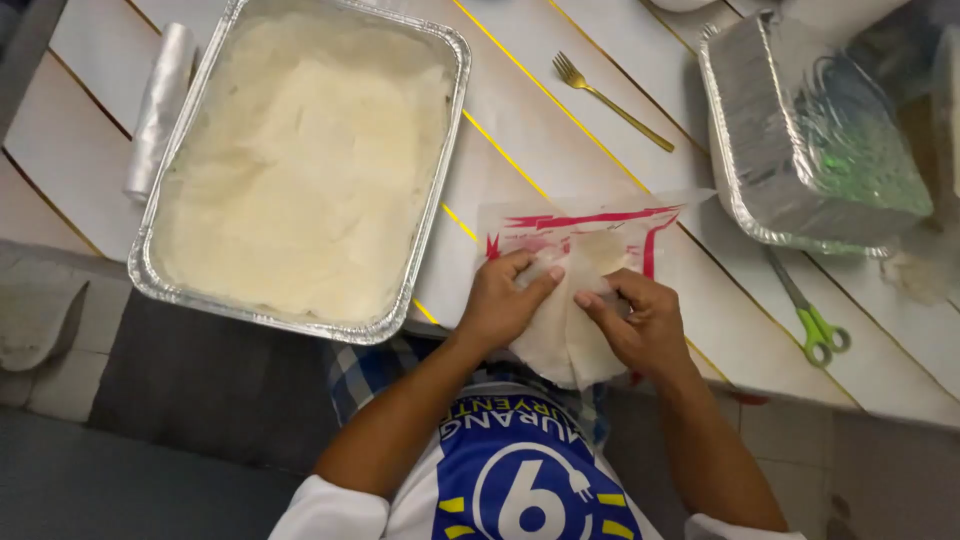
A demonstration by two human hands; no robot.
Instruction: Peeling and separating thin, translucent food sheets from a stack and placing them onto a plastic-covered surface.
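Observation:
A clear plastic bag with red printing (585, 225) lies at the near edge of the white table (520, 110). A pale, thin dough sheet (560, 335) rests on it and hangs over the table edge. My left hand (500, 300) pinches the sheet's upper left part. My right hand (640, 320) grips its right side, thumb pressed on the sheet. Both hands meet near the sheet's top.
A large foil tray (440, 190) full of pale dough sheets stands at left. A roll of plastic (158, 105) lies beside it. A gold fork (610, 97), a stack of foil containers (760, 140) and green-handled scissors (815, 320) lie to the right.

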